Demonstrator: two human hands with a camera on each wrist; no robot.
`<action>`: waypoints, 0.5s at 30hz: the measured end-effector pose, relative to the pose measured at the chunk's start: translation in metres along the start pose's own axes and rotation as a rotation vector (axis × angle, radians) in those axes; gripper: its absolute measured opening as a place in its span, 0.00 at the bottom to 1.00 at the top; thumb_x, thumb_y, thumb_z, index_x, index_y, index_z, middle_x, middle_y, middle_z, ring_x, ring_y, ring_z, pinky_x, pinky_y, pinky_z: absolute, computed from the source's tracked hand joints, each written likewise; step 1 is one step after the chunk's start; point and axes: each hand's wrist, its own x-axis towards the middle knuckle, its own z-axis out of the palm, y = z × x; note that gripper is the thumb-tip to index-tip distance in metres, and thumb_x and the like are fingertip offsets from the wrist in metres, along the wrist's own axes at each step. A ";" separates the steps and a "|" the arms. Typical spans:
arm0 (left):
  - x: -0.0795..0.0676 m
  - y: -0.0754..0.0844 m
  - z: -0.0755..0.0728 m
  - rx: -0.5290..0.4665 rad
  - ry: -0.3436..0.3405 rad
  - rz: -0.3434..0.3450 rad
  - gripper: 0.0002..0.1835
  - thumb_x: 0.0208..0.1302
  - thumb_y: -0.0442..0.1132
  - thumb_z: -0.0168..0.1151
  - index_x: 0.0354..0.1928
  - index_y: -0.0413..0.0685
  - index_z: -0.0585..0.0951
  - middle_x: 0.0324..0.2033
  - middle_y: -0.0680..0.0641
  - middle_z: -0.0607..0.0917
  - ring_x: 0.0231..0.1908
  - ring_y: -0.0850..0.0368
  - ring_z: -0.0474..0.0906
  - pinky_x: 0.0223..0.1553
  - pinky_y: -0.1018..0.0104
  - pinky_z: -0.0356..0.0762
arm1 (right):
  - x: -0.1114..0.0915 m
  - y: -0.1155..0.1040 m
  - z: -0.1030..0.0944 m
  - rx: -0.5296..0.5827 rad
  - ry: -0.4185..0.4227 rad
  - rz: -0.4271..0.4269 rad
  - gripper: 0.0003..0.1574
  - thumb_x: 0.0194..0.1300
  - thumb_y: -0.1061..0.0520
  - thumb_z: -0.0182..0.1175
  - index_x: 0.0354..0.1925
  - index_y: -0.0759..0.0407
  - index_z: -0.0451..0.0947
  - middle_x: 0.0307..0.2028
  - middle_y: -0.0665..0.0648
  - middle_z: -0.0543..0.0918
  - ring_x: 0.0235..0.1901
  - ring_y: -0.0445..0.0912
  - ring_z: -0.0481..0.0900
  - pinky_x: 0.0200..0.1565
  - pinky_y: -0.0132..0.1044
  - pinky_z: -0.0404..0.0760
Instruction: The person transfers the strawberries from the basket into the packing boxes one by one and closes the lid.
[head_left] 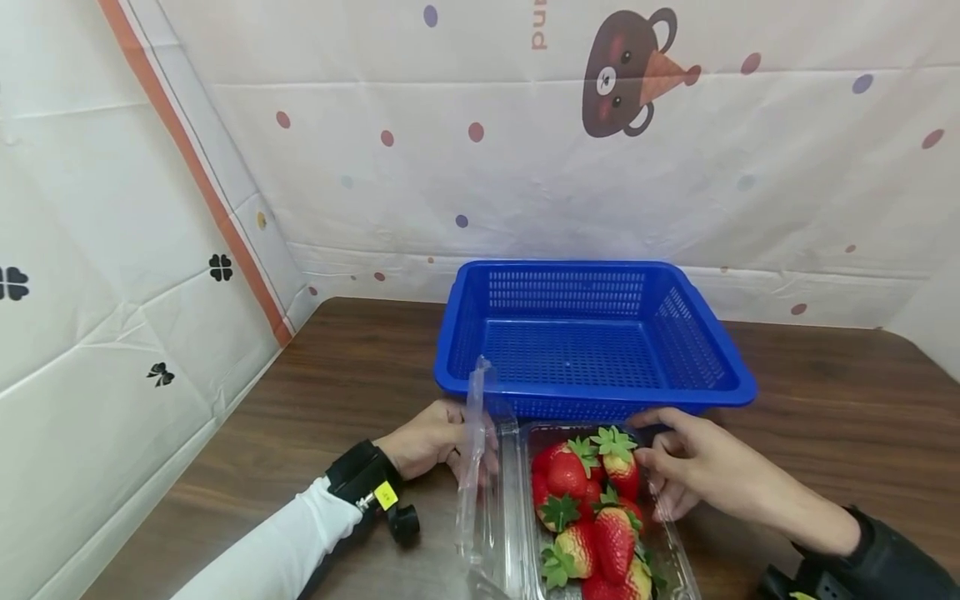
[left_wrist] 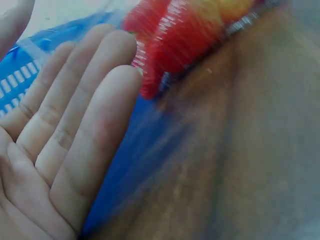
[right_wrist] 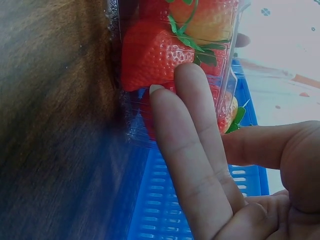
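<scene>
A clear plastic strawberry box (head_left: pixel 678 554) stands with its hinged lid (head_left: pixel 472 467) swung up on the left. Inside lie several red strawberries (head_left: pixel 615 542) with green leaf caps. My left hand (head_left: pixel 438 437) is at the lid, partly seen through the plastic; its fingers stretch out straight in the left wrist view. At the box's far right corner, my right hand (head_left: pixel 693 462) grips the side wall. Two fingers (right_wrist: pixel 175 120) lie against the outside of that wall in the right wrist view, and the thumb comes over the rim beside a strawberry (head_left: pixel 621 467).
Right behind the box stands a blue plastic basket (head_left: pixel 596 400) with slotted walls and nothing in it. Both rest on a dark wood table (head_left: pixel 360 358). A printed white cloth (head_left: pixel 360 183) rises behind the table and along its left side.
</scene>
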 end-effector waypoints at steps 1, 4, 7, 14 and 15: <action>0.000 0.000 0.001 0.024 0.010 -0.013 0.09 0.67 0.39 0.56 0.39 0.40 0.78 0.30 0.45 0.88 0.29 0.51 0.84 0.25 0.65 0.86 | 0.000 0.000 0.000 0.001 -0.001 0.000 0.31 0.73 0.58 0.52 0.63 0.76 0.54 0.25 0.63 0.79 0.20 0.55 0.82 0.23 0.50 0.86; 0.002 0.000 0.004 0.098 0.016 -0.049 0.14 0.67 0.45 0.59 0.39 0.38 0.77 0.29 0.41 0.87 0.29 0.45 0.84 0.22 0.65 0.85 | 0.000 0.000 0.001 0.002 -0.001 0.002 0.31 0.73 0.58 0.53 0.63 0.76 0.55 0.25 0.63 0.79 0.20 0.55 0.82 0.23 0.51 0.86; 0.004 0.001 0.006 0.164 0.003 -0.078 0.18 0.68 0.49 0.58 0.39 0.37 0.77 0.32 0.35 0.87 0.31 0.39 0.84 0.21 0.64 0.85 | 0.000 -0.001 0.001 0.005 0.001 0.002 0.31 0.73 0.58 0.53 0.63 0.76 0.55 0.25 0.63 0.78 0.20 0.55 0.82 0.23 0.50 0.86; 0.006 0.006 0.015 0.248 0.051 -0.181 0.19 0.66 0.51 0.59 0.39 0.39 0.79 0.31 0.37 0.87 0.30 0.41 0.84 0.18 0.67 0.84 | 0.001 -0.003 0.003 0.017 0.000 0.021 0.32 0.72 0.57 0.54 0.63 0.74 0.56 0.25 0.63 0.79 0.21 0.57 0.82 0.23 0.50 0.86; 0.006 0.006 0.016 0.255 0.053 -0.192 0.20 0.66 0.52 0.59 0.39 0.39 0.79 0.31 0.37 0.88 0.30 0.41 0.84 0.18 0.67 0.83 | 0.001 -0.003 0.003 0.019 -0.002 0.019 0.32 0.72 0.56 0.55 0.63 0.74 0.56 0.25 0.63 0.79 0.21 0.57 0.82 0.23 0.51 0.86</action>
